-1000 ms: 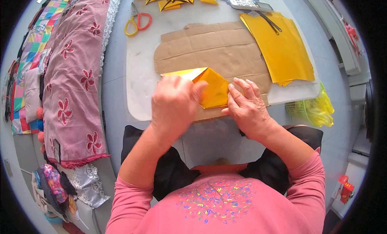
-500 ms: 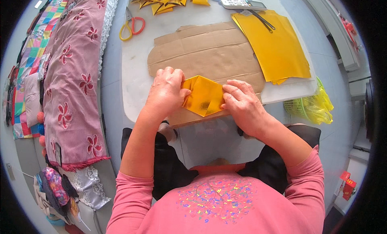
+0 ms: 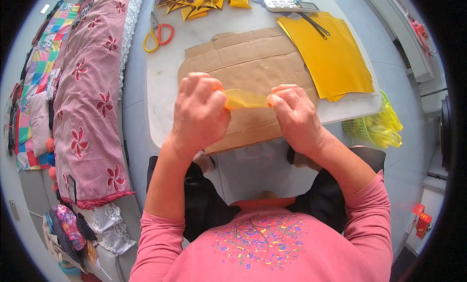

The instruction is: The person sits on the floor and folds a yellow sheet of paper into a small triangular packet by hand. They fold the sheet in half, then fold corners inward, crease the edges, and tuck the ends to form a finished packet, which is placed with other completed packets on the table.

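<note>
Between my hands, above a brown cardboard sheet (image 3: 253, 63), is a piece of folded gold paper (image 3: 247, 99), tilted so that only a narrow band of it shows. My left hand (image 3: 200, 109) is closed on its left end, the fingers curled. At the other end my right hand (image 3: 296, 114) pinches the paper between thumb and fingers. Flat yellow-gold sheets (image 3: 331, 56) lie stacked at the right of the table. Far off, toward the upper edge, sits a heap of folded gold paper pieces (image 3: 199, 1).
Scissors (image 3: 158, 35) with one yellow and one red handle lie at the table's left. A remote control (image 3: 292, 6) and a black strap-like item (image 3: 315, 25) rest by the sheets. Beside the white table (image 3: 163, 102) stand a green basket (image 3: 356, 129) and a couch with a pink cover (image 3: 92, 87).
Both hands have lifted and moved slightly away from my body. The gold paper, its broad face visible before, is now tilted to a narrow band between them.
</note>
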The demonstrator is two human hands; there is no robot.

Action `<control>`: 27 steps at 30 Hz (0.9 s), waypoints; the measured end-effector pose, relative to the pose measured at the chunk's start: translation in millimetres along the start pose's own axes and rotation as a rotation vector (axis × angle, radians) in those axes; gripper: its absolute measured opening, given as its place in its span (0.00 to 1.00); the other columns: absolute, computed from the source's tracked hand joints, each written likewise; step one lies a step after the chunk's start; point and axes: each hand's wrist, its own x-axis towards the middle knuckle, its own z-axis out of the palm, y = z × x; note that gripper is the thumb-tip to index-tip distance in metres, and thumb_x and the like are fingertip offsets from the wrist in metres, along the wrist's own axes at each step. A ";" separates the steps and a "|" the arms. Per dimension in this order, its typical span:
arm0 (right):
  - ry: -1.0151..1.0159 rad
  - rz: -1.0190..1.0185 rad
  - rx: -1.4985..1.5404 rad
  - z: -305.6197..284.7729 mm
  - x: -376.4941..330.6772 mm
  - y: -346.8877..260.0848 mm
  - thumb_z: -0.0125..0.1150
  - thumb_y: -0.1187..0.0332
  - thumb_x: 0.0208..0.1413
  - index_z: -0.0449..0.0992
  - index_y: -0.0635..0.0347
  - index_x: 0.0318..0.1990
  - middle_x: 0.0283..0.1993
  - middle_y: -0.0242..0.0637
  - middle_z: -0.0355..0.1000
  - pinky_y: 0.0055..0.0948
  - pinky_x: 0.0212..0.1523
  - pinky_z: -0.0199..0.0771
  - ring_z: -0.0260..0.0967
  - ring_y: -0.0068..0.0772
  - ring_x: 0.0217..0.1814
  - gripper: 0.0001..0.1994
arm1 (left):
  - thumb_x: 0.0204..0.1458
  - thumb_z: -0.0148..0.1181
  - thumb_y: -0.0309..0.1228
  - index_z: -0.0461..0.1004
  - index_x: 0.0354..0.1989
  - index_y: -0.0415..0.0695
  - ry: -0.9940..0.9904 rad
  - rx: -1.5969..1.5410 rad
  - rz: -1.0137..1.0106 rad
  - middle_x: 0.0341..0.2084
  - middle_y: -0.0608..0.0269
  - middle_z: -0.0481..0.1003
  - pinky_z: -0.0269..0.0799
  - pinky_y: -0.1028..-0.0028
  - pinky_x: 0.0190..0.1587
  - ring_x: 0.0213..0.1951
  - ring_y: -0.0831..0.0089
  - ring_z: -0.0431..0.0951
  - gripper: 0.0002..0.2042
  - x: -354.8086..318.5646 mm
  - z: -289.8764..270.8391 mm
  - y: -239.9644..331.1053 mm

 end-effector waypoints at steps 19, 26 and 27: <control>-0.298 0.012 -0.191 19.0 -26.6 -16.2 0.71 0.52 0.38 0.65 0.73 0.58 0.63 0.55 0.60 0.46 0.66 0.52 0.55 0.51 0.68 0.42 | 0.36 0.60 0.27 0.66 0.53 0.28 -0.481 -0.054 -0.055 0.56 0.34 0.65 0.66 0.62 0.58 0.53 0.48 0.69 0.31 -21.0 32.9 44.6; -0.291 0.095 -0.369 20.5 -42.7 -6.1 0.74 0.52 0.33 0.60 0.75 0.60 0.64 0.58 0.58 0.47 0.69 0.47 0.50 0.55 0.70 0.48 | 0.37 0.59 0.28 0.66 0.52 0.26 -0.565 0.057 -0.050 0.56 0.34 0.65 0.63 0.65 0.59 0.53 0.50 0.68 0.30 -21.6 33.4 48.2; -0.296 0.127 -0.380 16.9 -43.8 -5.2 0.75 0.52 0.32 0.60 0.76 0.60 0.64 0.59 0.58 0.48 0.70 0.46 0.49 0.56 0.71 0.49 | 0.37 0.59 0.28 0.66 0.52 0.26 -0.569 0.065 -0.048 0.56 0.34 0.65 0.63 0.65 0.60 0.53 0.50 0.68 0.30 -20.9 32.6 48.8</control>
